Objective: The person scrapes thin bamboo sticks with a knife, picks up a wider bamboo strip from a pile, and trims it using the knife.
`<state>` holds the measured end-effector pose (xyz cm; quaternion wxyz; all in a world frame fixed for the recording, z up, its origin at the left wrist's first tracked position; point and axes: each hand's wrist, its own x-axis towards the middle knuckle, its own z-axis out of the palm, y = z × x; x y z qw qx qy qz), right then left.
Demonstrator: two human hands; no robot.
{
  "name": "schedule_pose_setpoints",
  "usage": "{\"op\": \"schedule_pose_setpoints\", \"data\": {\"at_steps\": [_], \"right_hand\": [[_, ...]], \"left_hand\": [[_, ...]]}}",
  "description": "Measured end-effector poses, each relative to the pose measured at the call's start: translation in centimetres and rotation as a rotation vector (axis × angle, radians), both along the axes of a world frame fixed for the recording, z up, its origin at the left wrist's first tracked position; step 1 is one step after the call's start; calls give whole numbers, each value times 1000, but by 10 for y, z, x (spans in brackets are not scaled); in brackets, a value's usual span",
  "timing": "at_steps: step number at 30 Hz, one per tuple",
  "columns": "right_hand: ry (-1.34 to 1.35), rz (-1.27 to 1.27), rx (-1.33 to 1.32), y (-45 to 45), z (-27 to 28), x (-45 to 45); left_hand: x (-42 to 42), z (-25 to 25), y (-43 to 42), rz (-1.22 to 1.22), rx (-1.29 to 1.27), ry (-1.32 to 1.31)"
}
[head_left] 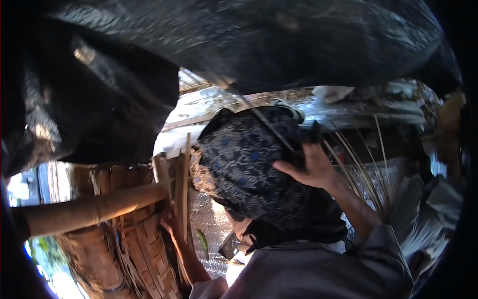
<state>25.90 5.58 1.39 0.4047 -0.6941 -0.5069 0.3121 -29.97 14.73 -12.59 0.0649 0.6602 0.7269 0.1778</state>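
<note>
My right hand is over dark patterned cloth spread across my lap. Its thumb stretches out to the left, apart from the fingers, which are foreshortened. A thin straight rod slants across the cloth, its lower end close to this hand; I cannot tell whether they touch. My left hand is low on the left, in shadow, beside a woven bamboo basket and just below the end of a thick bamboo pole. Its fingers are too dark to make out.
Black plastic sheeting hangs low overhead and down the left side. Upright wooden slats stand beside the basket. Thin strips stick up on the right near pale sheeting. A green pod-like thing lies on the floor.
</note>
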Motion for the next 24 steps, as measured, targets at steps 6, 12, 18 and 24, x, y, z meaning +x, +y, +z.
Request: {"op": "schedule_pose_setpoints", "data": {"at_steps": [6,12,18,24], "right_hand": [[55,-2,-21,-3,5,2],[40,-4,-64,-8,7,0],[-64,-95,12,-14,-6,-4],[23,-20,-36,-13,9,-5]], "left_hand": [[124,108,25,-255,207,-94],[245,185,34,-343,213,-317],[319,166,56,-475,263,-426],[305,136,69,-454,262,-330]]}}
